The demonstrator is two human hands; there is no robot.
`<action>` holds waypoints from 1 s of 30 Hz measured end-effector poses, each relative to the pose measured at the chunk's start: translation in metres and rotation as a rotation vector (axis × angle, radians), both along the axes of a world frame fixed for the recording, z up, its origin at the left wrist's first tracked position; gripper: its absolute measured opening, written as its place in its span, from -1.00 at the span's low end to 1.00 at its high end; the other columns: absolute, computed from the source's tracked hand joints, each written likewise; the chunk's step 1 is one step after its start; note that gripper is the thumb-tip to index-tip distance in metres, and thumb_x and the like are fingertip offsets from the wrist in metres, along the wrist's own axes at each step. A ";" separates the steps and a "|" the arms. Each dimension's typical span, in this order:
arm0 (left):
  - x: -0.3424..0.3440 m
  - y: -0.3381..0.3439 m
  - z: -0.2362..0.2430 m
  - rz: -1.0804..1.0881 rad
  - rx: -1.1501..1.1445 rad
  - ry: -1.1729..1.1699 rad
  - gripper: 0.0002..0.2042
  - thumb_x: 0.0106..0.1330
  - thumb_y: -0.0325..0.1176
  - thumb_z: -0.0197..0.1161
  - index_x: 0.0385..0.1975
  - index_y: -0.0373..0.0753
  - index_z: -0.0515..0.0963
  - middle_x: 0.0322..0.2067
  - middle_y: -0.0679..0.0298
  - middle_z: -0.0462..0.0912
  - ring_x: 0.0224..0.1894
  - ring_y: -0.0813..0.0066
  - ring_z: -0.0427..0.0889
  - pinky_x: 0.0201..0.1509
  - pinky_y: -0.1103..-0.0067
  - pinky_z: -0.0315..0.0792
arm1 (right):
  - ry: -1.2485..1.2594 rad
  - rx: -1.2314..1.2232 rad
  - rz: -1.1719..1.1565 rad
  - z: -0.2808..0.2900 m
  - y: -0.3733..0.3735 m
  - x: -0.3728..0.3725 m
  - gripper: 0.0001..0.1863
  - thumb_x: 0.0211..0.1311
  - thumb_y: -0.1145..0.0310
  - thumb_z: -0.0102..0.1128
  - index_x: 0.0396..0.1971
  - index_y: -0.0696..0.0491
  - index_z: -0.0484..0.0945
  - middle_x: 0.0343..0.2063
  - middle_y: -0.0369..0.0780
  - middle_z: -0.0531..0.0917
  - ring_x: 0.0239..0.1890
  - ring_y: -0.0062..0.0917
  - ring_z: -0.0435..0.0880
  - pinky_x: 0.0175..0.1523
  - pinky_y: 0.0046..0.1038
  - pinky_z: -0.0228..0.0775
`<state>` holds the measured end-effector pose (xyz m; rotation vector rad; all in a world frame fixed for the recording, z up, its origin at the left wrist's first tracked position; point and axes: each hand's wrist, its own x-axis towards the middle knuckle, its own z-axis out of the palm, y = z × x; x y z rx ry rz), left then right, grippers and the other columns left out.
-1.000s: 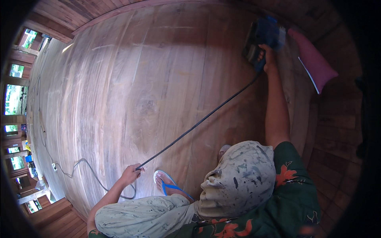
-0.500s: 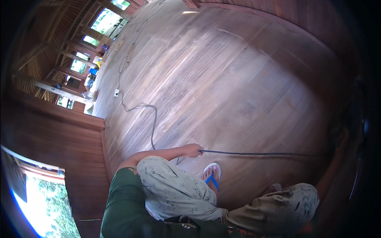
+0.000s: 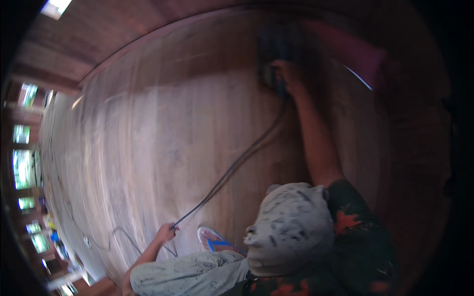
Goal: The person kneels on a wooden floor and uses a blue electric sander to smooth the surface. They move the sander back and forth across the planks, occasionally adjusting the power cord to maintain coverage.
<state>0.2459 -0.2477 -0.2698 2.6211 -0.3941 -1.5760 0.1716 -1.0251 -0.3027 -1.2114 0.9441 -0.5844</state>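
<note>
My left hand (image 3: 167, 233) is closed around a dark power cord (image 3: 224, 177), low in the picture beside my sandalled foot. From there the cord runs up and right across the floor to a dark power tool (image 3: 276, 44). My right hand (image 3: 286, 73), arm stretched far forward, is wrapped round the near end of this tool, which rests on or just above the floorboards. Shadow and motion blur hide the tool's exact kind. Behind my left hand the cord goes on in a loose bend over the boards.
The wooden plank floor (image 3: 143, 138) stretches ahead to a plank wall (image 3: 163, 19). At the left, a plug connection (image 3: 87, 241) lies on the floor, with several small objects (image 3: 58, 244) along the edge below bright window openings (image 3: 25, 167). My blue-strapped sandal (image 3: 217, 242) is near the cord.
My view has swung to the right. My right hand, in deep shadow at the right before, now shows far forward on the tool. My left hand still grips the cord.
</note>
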 end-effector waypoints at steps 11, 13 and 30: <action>-0.016 -0.007 0.010 0.332 -0.158 0.050 -0.80 0.46 -0.43 0.04 -0.32 -0.31 0.63 -0.65 0.33 0.48 -0.60 0.59 0.45 -0.48 0.58 0.31 | -0.096 -0.002 0.024 0.011 -0.013 0.059 -0.69 0.13 0.29 0.25 -0.74 0.03 0.43 -0.74 -0.30 0.47 -0.68 -0.56 0.41 -0.46 -0.42 0.25; -0.012 -0.009 0.013 0.296 -0.159 0.036 -0.80 0.45 -0.43 0.05 -0.31 -0.31 0.63 -0.65 0.33 0.48 -0.60 0.58 0.46 -0.48 0.58 0.32 | -0.092 -0.040 0.035 0.011 -0.013 0.055 -0.67 0.13 0.29 0.24 -0.76 0.04 0.42 -0.75 -0.30 0.46 -0.69 -0.56 0.40 -0.46 -0.42 0.24; 0.006 -0.017 0.017 0.079 -0.061 -0.067 -0.81 0.34 -0.43 0.07 -0.32 -0.27 0.66 -0.63 0.23 0.58 -0.55 0.46 0.58 -0.40 0.50 0.44 | 0.024 -0.075 0.076 0.014 0.013 -0.053 -0.63 0.12 0.20 0.27 -0.78 0.05 0.46 -0.80 -0.31 0.44 -0.74 -0.56 0.38 -0.53 -0.40 0.16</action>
